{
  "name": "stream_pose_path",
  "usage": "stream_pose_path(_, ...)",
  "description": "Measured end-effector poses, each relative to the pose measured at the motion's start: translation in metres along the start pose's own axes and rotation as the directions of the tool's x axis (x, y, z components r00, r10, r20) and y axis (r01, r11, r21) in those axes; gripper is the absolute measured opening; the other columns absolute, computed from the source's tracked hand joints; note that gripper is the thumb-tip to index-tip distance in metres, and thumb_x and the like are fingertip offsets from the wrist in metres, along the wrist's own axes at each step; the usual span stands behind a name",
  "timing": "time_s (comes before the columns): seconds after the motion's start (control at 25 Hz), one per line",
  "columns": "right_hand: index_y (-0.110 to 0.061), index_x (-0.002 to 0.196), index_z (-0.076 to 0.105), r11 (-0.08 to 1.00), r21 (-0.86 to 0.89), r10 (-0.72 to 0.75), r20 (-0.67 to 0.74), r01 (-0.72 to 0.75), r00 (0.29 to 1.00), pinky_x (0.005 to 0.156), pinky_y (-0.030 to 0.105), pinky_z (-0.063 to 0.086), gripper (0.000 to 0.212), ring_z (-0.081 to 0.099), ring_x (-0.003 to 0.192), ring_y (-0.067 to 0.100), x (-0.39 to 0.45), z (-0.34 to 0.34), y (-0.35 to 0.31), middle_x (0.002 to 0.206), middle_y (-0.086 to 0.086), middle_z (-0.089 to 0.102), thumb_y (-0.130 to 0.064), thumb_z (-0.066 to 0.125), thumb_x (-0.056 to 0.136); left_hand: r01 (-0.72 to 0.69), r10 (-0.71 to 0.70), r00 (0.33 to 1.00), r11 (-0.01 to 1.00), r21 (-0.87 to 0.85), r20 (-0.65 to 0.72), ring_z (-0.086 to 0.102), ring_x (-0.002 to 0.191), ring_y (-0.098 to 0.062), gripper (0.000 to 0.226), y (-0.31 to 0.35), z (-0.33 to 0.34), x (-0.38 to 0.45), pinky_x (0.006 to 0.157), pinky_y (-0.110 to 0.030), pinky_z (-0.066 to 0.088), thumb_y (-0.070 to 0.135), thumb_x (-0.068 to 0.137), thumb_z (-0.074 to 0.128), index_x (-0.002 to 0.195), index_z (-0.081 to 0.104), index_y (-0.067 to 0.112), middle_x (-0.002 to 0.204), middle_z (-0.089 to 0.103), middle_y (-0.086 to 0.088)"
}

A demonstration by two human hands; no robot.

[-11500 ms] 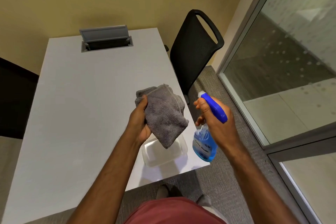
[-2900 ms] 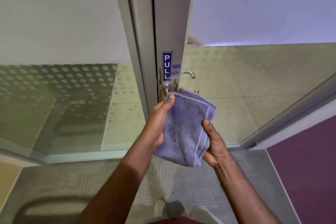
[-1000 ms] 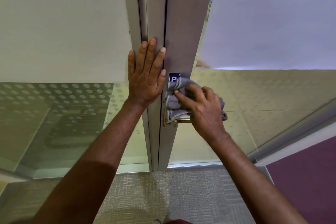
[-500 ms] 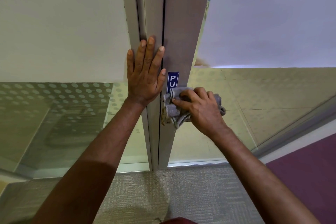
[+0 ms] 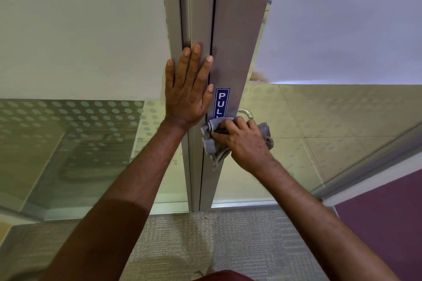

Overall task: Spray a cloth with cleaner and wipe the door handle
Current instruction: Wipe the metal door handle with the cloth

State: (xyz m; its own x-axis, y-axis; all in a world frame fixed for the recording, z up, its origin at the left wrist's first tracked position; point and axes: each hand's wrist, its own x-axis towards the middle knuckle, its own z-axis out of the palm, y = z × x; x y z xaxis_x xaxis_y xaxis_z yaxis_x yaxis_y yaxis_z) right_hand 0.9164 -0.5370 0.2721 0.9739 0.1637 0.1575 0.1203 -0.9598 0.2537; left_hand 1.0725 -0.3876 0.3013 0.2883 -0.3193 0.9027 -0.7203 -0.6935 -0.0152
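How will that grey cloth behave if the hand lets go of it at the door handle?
The grey cloth looks floppy: its folds droop below the right hand. It probably would slide off the door handle rather than stay put. It seems light, since a loose one-handed grasp bunches it.

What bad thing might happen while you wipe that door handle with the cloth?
The cloth is bunched, with a loose end hanging below the right hand, so it might slip or miss parts of the handle. The left hand lies flat across the gap in the door frame, so fingers might get pinched if the door shifts.
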Motion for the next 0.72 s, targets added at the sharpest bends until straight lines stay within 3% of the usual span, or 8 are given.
stream_pose_path(0.12, -0.041, 0.148, 0.048, 0.997, 0.030, 0.077, -0.139, -0.074, 0.987, 0.097, 0.044, 0.041, 0.059, 0.044, 0.126, 0.029, -0.007, -0.026, 0.007, 0.144, 0.002, 0.048, -0.039, 0.064, 0.091, -0.004, 0.004, 1.000, 1.000, -0.003, -0.015, -0.003, 0.160, -0.020, 0.055, 0.001, 0.001, 0.000, 0.130, -0.048, -0.002, 0.036, 0.109, 0.037, 0.159, 0.031, 0.014, 0.164, 0.031, -0.019)
stream_pose_path(0.24, -0.035, 0.153, 0.042, 0.962, 0.093, 0.272, -0.282, -0.256, 0.920, 0.091, 0.046, 0.040, 0.066, 0.044, 0.123, 0.033, 0.002, -0.033, 0.011, 0.146, 0.008, 0.048, -0.035, 0.040, 0.088, -0.012, 0.012, 1.000, 1.000, -0.010, -0.022, 0.018, 0.157, -0.032, 0.054, 0.004, 0.001, 0.000, 0.129, -0.047, -0.003, 0.036, 0.109, 0.037, 0.158, 0.032, 0.013, 0.162, 0.038, -0.022)
stream_pose_path(0.32, -0.033, 0.157, 0.035, 0.967, 0.057, 0.256, -0.245, -0.250, 0.935, 0.093, 0.047, 0.042, 0.075, 0.044, 0.126, 0.035, 0.011, -0.021, 0.005, 0.148, 0.012, 0.045, -0.032, 0.053, 0.084, -0.018, 0.018, 0.999, 1.000, -0.003, -0.031, 0.022, 0.155, -0.035, 0.054, 0.004, 0.001, 0.001, 0.130, -0.047, -0.004, 0.036, 0.109, 0.037, 0.158, 0.032, 0.013, 0.161, 0.039, -0.022)
stream_pose_path(0.44, -0.035, 0.157, 0.035, 0.986, -0.005, 0.166, -0.123, -0.168, 0.978, 0.096, 0.046, 0.044, 0.088, 0.045, 0.127, 0.032, 0.012, 0.008, -0.003, 0.146, 0.010, 0.045, -0.040, 0.079, 0.080, -0.009, 0.009, 0.999, 1.000, 0.005, -0.037, 0.000, 0.161, -0.021, 0.054, 0.002, 0.003, 0.001, 0.130, -0.046, -0.004, 0.036, 0.109, 0.037, 0.158, 0.031, 0.014, 0.163, 0.033, -0.019)
stream_pose_path(0.56, -0.038, 0.153, 0.041, 0.996, -0.047, 0.070, -0.032, -0.072, 0.997, 0.098, 0.046, 0.043, 0.073, 0.044, 0.128, 0.031, 0.007, 0.022, -0.004, 0.145, 0.007, 0.045, -0.036, 0.074, 0.088, 0.001, -0.001, 1.000, 1.000, 0.010, -0.025, -0.009, 0.160, -0.017, 0.055, 0.000, 0.003, 0.000, 0.130, -0.047, -0.004, 0.037, 0.109, 0.039, 0.159, 0.029, 0.015, 0.163, 0.033, -0.018)
stream_pose_path(0.72, -0.040, 0.150, 0.044, 0.994, -0.030, 0.103, -0.137, -0.108, 0.985, 0.097, 0.047, 0.042, 0.071, 0.044, 0.128, 0.033, 0.007, 0.003, 0.009, 0.146, 0.008, 0.047, -0.039, 0.072, 0.085, 0.000, 0.000, 1.000, 1.000, 0.014, -0.024, -0.012, 0.159, -0.016, 0.055, 0.000, 0.003, 0.001, 0.129, -0.046, -0.005, 0.037, 0.109, 0.039, 0.158, 0.029, 0.015, 0.163, 0.026, -0.016)
